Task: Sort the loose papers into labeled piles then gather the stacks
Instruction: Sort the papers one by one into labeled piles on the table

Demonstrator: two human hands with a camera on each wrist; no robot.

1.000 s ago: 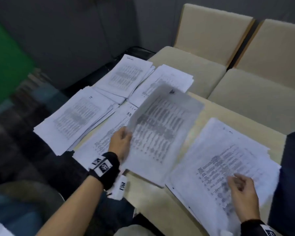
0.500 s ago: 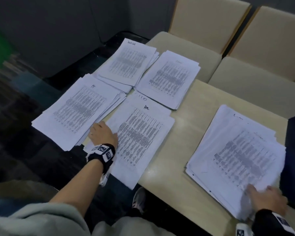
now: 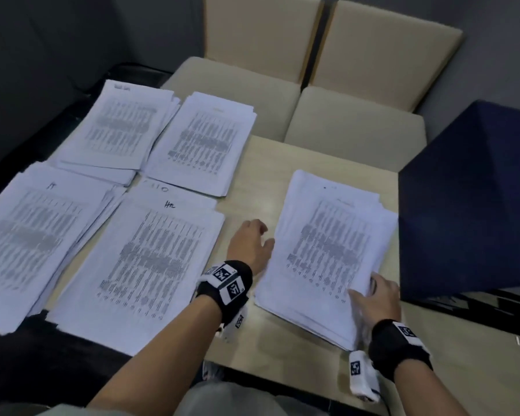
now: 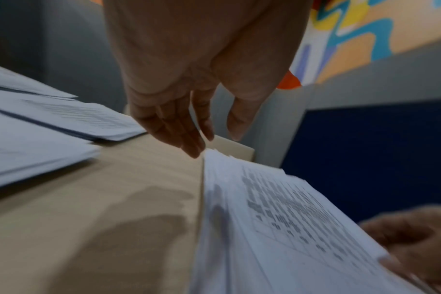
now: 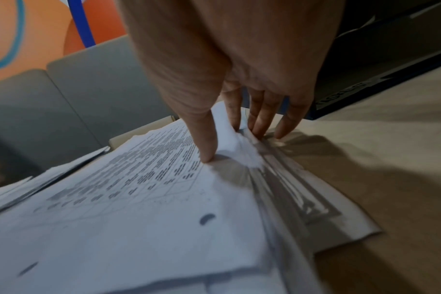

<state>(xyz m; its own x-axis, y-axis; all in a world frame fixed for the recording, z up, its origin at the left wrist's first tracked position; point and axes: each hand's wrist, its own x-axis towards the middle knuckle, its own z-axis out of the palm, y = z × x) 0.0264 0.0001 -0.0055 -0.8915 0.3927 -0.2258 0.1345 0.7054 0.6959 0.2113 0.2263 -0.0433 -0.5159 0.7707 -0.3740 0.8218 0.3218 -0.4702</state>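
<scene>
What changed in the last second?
The left hand laid its sheet on the Hm pile, let go and crossed to the unsorted stack's left edge. The right hand slid to its near right corner, lifting sheets. The other three piles stayed put.

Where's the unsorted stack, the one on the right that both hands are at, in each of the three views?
Head: unsorted stack right of centre on the table, left hand beside its left edge.
Left wrist: lower right, below the fingertips.
Right wrist: lower left and centre, right hand pinching its corner.
Shared landmark: dark blue box.
</scene>
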